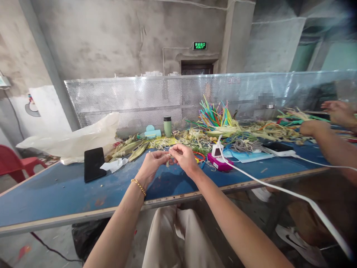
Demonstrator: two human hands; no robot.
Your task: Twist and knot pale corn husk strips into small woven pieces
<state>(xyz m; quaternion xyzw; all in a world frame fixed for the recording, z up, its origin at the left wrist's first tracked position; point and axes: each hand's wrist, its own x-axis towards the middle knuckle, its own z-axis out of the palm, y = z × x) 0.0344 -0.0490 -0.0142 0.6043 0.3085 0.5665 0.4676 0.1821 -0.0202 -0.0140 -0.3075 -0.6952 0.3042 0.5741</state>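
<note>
Above the front part of the blue table (69, 197), my left hand (153, 162) and my right hand (182, 157) meet fingertip to fingertip. Both are closed in a pinch around a small pale strip (167, 163) that looks like corn husk; most of it is hidden by the fingers. A gold bead bracelet (138, 187) circles my left wrist. Behind the hands lie loose shredded husks (192, 137) and longer dried husk leaves (136, 149). Just right of my right hand are an orange-red ring-shaped item and a magenta box (219, 162).
A black phone (94, 163) and crumpled tissue (114, 165) lie left, near a big plastic bag (75, 137). Behind stand a green bottle (167, 126) and colourful pipe cleaners (214, 116). A white cable (267, 182) crosses the right side. A co-worker's hands (338, 111) are far right.
</note>
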